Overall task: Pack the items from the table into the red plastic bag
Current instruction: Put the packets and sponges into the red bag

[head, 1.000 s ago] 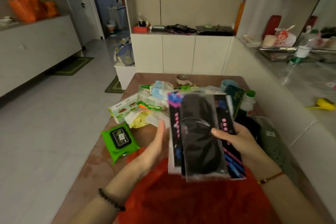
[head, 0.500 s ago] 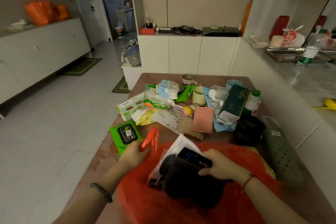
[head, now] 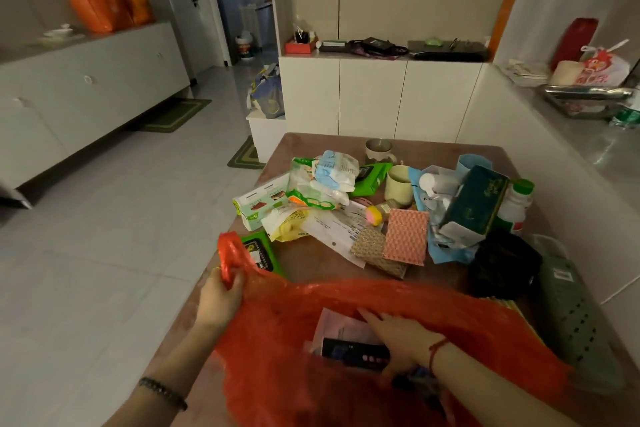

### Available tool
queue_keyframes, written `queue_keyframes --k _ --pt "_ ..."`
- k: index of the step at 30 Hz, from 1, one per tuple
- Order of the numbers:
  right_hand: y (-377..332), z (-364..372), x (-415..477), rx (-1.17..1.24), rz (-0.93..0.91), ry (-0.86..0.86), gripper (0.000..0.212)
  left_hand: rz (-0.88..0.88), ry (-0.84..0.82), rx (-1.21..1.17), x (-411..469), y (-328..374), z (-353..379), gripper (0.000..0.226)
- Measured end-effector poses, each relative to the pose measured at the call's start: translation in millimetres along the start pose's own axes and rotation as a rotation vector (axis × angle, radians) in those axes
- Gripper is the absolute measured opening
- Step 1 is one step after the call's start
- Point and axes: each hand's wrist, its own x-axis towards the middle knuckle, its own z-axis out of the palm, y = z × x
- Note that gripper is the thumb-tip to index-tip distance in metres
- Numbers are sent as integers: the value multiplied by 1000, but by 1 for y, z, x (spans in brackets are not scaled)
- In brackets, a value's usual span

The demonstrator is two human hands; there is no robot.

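The red plastic bag (head: 294, 374) lies open on the near end of the brown table (head: 311, 263). My left hand (head: 220, 298) grips one bag handle and lifts it at the left. My right hand (head: 398, 336) is inside the bag's mouth, holding the black packet with pink marks (head: 353, 354) low in it. Loose items lie beyond the bag: a green wipes pack (head: 259, 253), a pink sponge (head: 405, 236), a dark green tissue box (head: 478, 201), a cream mug (head: 398, 184) and a white bottle (head: 516, 204).
A black pouch (head: 502, 267) and a grey-green perforated item (head: 568, 315) sit at the table's right edge against a low white wall. A white cabinet (head: 374, 97) stands behind the table. Tiled floor (head: 121, 218) lies open on the left.
The black packet went from held up in front of me down into the red bag. My left hand took the bag handle and raised it.
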Motion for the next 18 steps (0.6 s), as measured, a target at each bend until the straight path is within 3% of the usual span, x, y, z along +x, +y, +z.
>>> queue_keyframes --k 2,4,5,7,9,10,14,16,18 --pt "-1 -17 -12 122 -60 60 100 -66 -8 59 9 3 -10 46" --pt "2 -42 -18 268 -115 143 64 -31 11 157 12 17 -16 71" --pt "4 -54 -17 369 -137 185 46 79 82 234 12 29 -18 78" --pt "9 -77 -5 601 -178 286 27 504 212 401 8 54 -14 79" --pt "16 -96 21 694 -136 496 27 867 128 510 5 77 4 71" --pt "19 -103 36 691 -86 587 31 903 -12 538 4 86 19 67" --pt "22 -101 101 465 35 675 69 484 -476 621 24 87 81 65" --pt "20 -90 130 263 48 661 89 412 -545 652 40 72 101 65" --pt "12 -80 151 124 111 556 89 356 -583 576 49 62 112 60"
